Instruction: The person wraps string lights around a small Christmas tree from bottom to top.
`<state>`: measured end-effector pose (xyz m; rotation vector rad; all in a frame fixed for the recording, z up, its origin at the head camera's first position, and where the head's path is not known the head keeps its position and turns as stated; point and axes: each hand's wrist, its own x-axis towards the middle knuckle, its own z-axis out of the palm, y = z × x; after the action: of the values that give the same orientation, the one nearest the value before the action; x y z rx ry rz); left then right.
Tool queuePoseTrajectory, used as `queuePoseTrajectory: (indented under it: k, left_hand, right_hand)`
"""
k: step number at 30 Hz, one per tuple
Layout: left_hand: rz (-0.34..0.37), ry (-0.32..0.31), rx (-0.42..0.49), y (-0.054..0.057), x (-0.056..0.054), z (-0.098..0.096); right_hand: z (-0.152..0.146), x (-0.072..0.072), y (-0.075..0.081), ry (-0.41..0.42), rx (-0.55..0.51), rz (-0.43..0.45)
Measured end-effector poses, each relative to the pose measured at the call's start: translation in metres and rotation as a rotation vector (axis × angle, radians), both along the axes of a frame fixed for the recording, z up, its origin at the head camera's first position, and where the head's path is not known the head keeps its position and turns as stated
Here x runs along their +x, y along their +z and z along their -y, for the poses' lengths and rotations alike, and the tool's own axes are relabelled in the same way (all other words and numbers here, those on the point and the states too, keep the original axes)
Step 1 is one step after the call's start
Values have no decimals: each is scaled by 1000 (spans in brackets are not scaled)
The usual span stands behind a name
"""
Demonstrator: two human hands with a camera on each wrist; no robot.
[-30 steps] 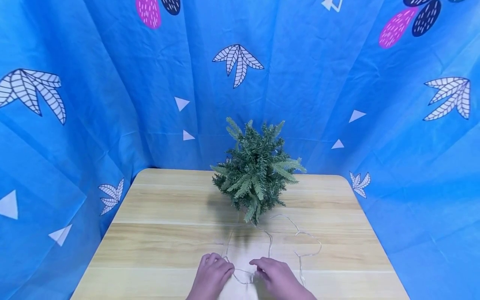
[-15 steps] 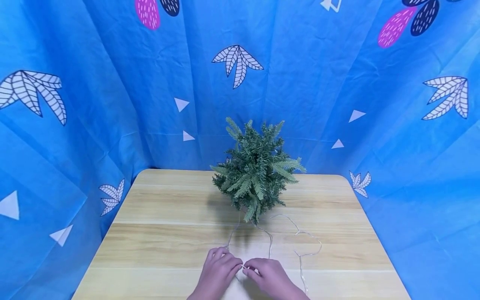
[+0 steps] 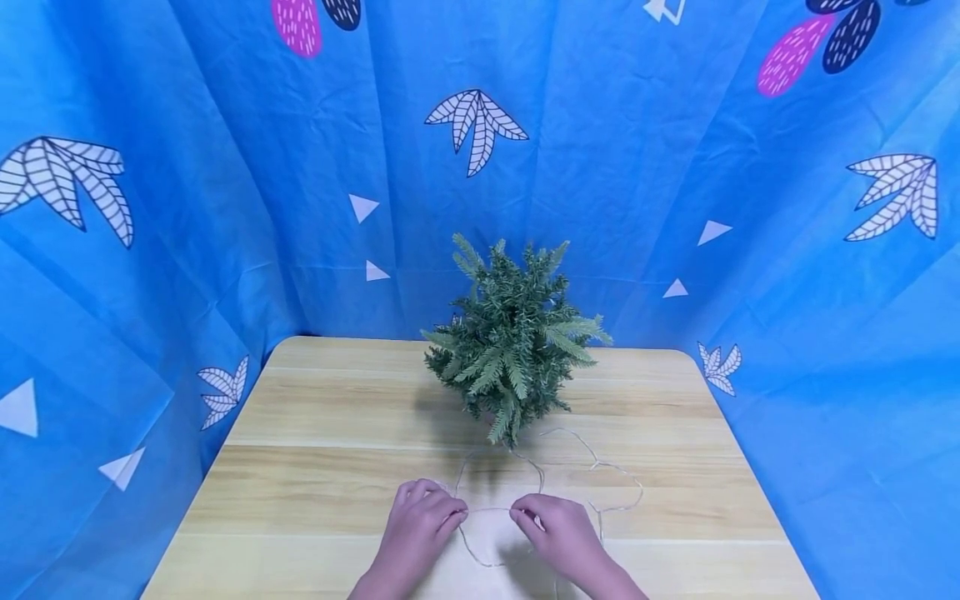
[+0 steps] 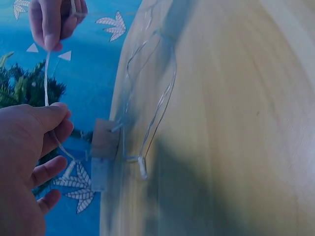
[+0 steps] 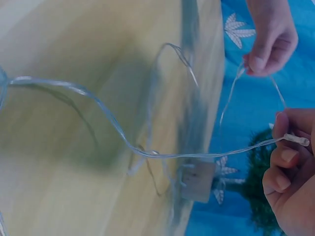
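Observation:
A clear-wired string of fairy lights (image 3: pixel 489 509) runs nearly straight between my two hands in the head view. My left hand (image 3: pixel 420 525) pinches it between thumb and forefinger; in the left wrist view its other fingers are spread loosely. My right hand (image 3: pixel 558 533) pinches the wire too, and a small bulb (image 5: pixel 297 140) lies at those fingers in the right wrist view. From there, wire droops toward the table. Beyond both hands stands a small artificial Christmas tree (image 3: pixel 517 333), on a wooden block base (image 4: pixel 105 140).
More loose wire (image 3: pixel 621 471) curls over the wooden table (image 3: pixel 315 483), right of the tree and in front of it. A looped stretch with a bulb (image 4: pixel 142 168) shows in the left wrist view. A patterned blue cloth (image 3: pixel 600 167) hangs around the table's back and sides.
My hands came together at the wire, then drew apart, and a length of it now spans between them. Both are slightly farther forward. The tree has not moved.

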<state>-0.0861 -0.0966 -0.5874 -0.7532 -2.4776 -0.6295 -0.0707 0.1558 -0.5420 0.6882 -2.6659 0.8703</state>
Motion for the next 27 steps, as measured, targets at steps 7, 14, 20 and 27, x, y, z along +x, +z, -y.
queuePoseTrajectory:
  k: [7,14,20,27]
  left_hand:
    - [-3,18,25,7,-10,12]
    - [-38,65,64,17,-21,23]
    - [-46,115,74,22,-30,30]
    - [-55,160,89,31,-42,34]
  right_hand:
    - [-6,-4,10,-32,-14,-26]
    - [-10,-5,20,-14,-15,-34]
    - [-11,-4,28,13,-15,-49]
    - [-13,-2,37,87,2,-66]
